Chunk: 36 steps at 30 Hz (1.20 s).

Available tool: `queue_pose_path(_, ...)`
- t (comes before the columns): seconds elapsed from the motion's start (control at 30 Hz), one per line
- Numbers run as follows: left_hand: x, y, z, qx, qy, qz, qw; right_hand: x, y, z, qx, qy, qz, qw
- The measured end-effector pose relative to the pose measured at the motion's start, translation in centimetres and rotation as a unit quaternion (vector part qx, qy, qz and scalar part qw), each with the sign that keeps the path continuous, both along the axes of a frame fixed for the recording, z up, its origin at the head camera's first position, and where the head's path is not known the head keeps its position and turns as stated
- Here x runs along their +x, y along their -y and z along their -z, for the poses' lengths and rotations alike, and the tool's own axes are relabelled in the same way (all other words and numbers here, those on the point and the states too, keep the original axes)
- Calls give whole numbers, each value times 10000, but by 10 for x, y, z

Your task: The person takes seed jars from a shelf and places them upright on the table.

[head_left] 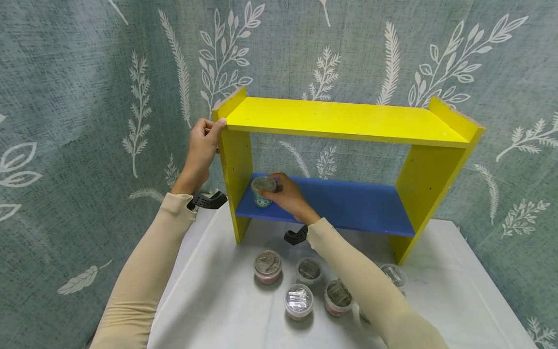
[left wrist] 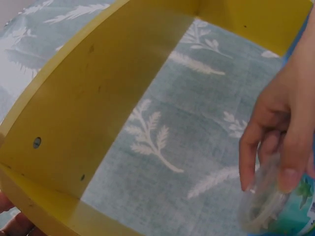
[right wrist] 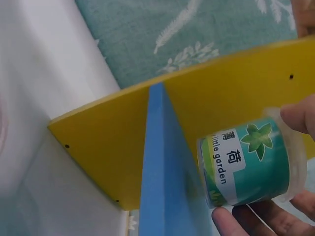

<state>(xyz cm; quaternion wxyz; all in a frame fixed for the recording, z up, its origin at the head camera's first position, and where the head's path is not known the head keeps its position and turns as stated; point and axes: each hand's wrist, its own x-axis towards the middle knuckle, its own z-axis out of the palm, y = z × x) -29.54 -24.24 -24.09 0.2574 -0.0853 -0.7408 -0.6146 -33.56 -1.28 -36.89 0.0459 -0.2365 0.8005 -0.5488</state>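
A small lidded plastic tub (head_left: 263, 193) with a green "little garden" label (right wrist: 246, 162) is at the left end of the blue lower shelf (head_left: 348, 201). My right hand (head_left: 288, 196) grips it near the lid, thumb on one side and fingers on the other. In the right wrist view its base is at the blue board; whether it bears full weight there I cannot tell. My left hand (head_left: 204, 148) holds the upper left edge of the yellow side panel (head_left: 235, 160), thumb on the near edge and fingers mostly hidden behind.
On the white table (head_left: 209, 300) before the shelf stand several similar tubs, including a pinkish one (head_left: 268, 266), one with a shiny lid (head_left: 298, 301) and one by the right leg (head_left: 394, 276). My right forearm covers part of them. A leaf-patterned curtain (head_left: 287, 53) hangs behind.
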Motion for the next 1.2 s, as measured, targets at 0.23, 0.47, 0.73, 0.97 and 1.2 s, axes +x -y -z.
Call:
queue_pose_path(0.23, 0, 0, 0, -3, 19, -37, 10000, 14, -8, -9, 190, -211, 52, 9996)
queue_pose_path(0.47, 1, 1, -1, 56, 43, 21, 10000, 25, -17, -10, 165, -277, 22, 9995)
queue_pose_path(0.73, 1, 1, -1, 10, -1, 34, 10000, 42, -25, -7, 173, -458, -122, 9987)
queue_pose_path(0.97, 1, 0, 0, 23, -6, 69, 10000, 59, -31, 1, 193, -481, -285, 9982)
queue_pose_path(1.2, 3, -1, -1, 42, 25, 139, 9999, 72, -36, 11, 25, -309, -437, 9986)
